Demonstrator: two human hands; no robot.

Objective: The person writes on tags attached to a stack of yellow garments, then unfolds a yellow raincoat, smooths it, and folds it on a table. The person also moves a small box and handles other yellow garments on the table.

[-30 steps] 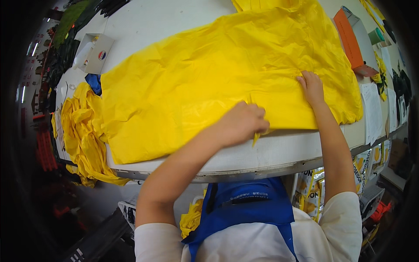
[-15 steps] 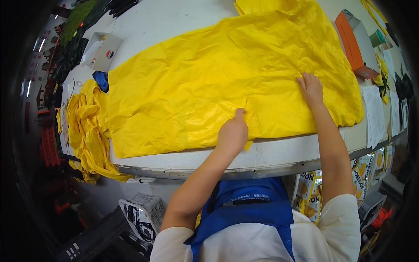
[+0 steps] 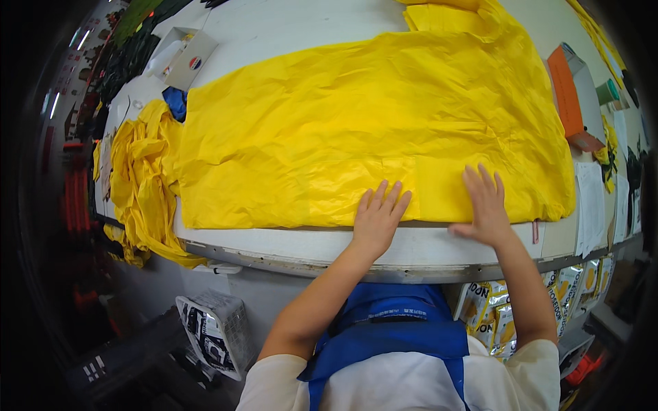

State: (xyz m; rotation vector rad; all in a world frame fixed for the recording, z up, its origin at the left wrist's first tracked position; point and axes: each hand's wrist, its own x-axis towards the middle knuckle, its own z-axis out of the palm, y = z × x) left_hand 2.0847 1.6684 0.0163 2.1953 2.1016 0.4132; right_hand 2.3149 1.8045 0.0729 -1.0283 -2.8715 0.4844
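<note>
A large yellow rain garment of thin, shiny fabric lies spread and creased across the white table. My left hand rests on its near edge, fingers extended and holding nothing. To the right, my right hand is over the same near edge with its fingers spread and thumb out; whether it touches the fabric I cannot tell. A rectangular patch or pocket-like panel shows in the fabric just beyond my left hand. The garment's far right end is bunched and runs toward the top of the picture.
Crumpled yellow fabric hangs over the table's left end, beside a small blue bundle and a white box. At right stand an orange box, a green tape roll and paper sheets. Below are yellow-and-white packages and a white basket.
My left hand has opened from a pointing or pinching shape and lies flat near the edge. My right hand has drawn back toward me with fingers spread. The near edge looks straighter.
</note>
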